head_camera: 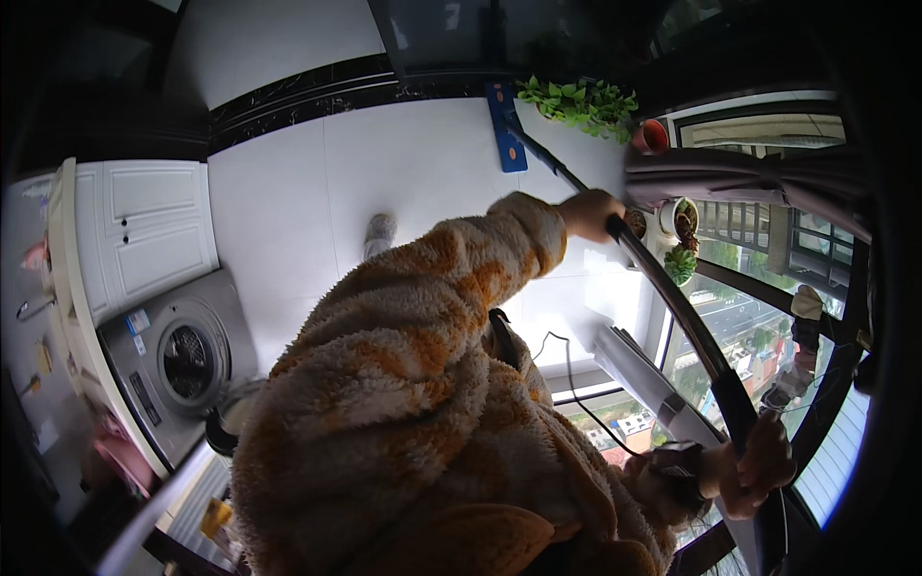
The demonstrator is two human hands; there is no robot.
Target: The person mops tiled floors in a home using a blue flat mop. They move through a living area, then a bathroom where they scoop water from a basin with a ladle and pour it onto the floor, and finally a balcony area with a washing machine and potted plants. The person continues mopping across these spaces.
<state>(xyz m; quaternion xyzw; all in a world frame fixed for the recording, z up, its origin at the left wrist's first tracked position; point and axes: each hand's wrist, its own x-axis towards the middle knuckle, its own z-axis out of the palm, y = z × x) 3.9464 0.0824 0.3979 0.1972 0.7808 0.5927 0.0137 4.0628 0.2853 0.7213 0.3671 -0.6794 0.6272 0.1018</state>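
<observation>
A flat mop with a dark pole (666,288) stretches diagonally across the right side. Its blue rectangular mop head (507,128) lies on the pale floor tiles (277,187), close to the black skirting. My left hand (592,214) grips the middle of the pole, the arm reaching across in a fluffy white-and-orange sleeve (410,302). Around the pole's upper end, by the window, my right hand (760,464) is closed. A dark band (677,468) circles the right wrist, and a thin black cable (576,389) runs near it.
Beside the mop head grows a leafy green plant (587,108), with a red pot (650,137) next to it. A white pot (668,217) and a succulent (680,265) stand by the windows. At left are a grey washing machine (155,345) and white cabinets (155,187). A slippered foot (380,232) rests mid-floor.
</observation>
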